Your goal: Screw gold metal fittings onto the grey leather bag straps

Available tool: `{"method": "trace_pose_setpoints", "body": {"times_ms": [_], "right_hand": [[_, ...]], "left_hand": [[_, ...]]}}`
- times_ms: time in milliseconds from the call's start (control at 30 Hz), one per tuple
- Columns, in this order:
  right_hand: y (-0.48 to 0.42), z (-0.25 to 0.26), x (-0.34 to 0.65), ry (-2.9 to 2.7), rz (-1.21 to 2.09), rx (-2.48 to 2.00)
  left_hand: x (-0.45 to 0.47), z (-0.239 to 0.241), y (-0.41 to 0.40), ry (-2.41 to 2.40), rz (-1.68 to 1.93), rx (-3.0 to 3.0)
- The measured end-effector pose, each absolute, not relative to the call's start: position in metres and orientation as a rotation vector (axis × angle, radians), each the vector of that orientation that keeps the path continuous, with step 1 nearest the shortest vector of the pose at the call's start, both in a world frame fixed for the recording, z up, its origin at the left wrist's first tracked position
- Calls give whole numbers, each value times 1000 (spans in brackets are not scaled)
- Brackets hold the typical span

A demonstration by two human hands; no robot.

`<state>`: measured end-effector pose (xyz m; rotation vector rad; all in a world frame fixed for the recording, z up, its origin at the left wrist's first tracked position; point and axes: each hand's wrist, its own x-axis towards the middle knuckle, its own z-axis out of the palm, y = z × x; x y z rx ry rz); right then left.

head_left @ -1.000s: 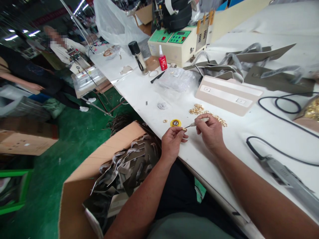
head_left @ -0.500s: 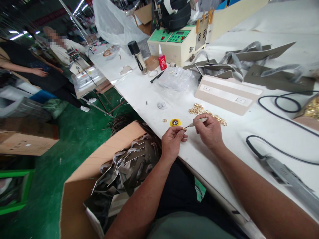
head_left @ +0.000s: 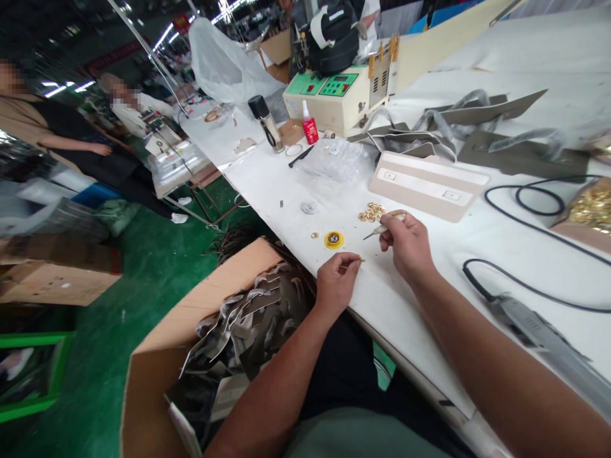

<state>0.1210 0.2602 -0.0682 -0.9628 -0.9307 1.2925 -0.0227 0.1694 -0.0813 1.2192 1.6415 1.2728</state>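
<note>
My left hand [head_left: 338,278] is closed near the table's front edge, pinching a small gold metal fitting [head_left: 362,259] between thumb and forefinger. To its right, my right hand [head_left: 405,240] grips a small screwdriver [head_left: 377,231] with a pale handle. Its thin shaft points left and down, apart from the fitting. Just beyond the left hand lies a round yellow dish [head_left: 334,240] with small dark and silvery pieces in it. A heap of gold fittings [head_left: 371,212] lies beyond the screwdriver, partly hidden by my right hand. One loose gold fitting [head_left: 315,235] sits left of the dish.
A red bottle [head_left: 310,124], a clear bottle with black cap [head_left: 267,124] and a cream machine [head_left: 324,102] stand at the back. A beige panel [head_left: 429,184] lies behind the heap. A corded grey tool [head_left: 529,324] is at right; a carton [head_left: 157,343] stands below left.
The screwdriver tip has come away from the gold fitting as my hands moved apart. My left hand has turned and come slightly toward me, still pinching the fitting.
</note>
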Motion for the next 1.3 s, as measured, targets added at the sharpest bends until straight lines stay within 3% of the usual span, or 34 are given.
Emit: {"method": "trace_pose_setpoints", "body": {"times_ms": [267, 800, 933, 1100, 1300], "right_hand": [[283, -64, 151, -629, 1175, -959], [293, -62, 167, -457, 1150, -913], [293, -65, 167, -501, 1185, -922], [288, -66, 160, -620, 1227, -935], [267, -68, 132, -1157, 1381, -1031]], "left_hand": [[-24, -70, 169, 1755, 980, 1933], [38, -67, 281, 1999, 449, 2233], [36, -67, 277, 2006, 473, 2210], [17, -62, 250, 1828, 827, 2007], [-28, -66, 191, 1605, 1165, 1245]]}}
